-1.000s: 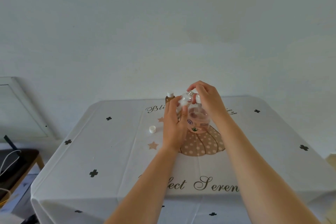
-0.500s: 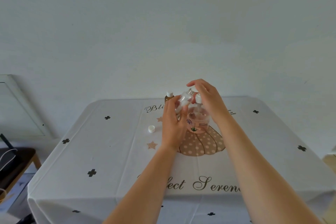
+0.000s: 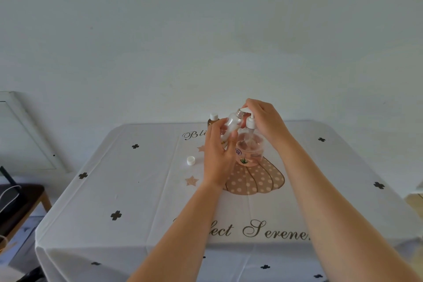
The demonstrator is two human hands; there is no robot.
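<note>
Small clear bottle (image 3: 230, 125): tilted, gripped by left hand (image 3: 217, 155), neck at nozzle of pump bottle (image 3: 250, 151); right hand (image 3: 265, 119) curled over its pump head.

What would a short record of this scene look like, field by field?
Left hand: holds a small clear bottle, tilted, with its open neck towards the pump spout
Right hand: fingers curled over the pump head
Pump bottle: clear, pinkish liquid inside, stands on the tablecloth
White cap: lies loose on the cloth, left of the hands
Brown bottle: capped, upright behind the left hand
Likely work: filling the small bottle from the pump
</note>
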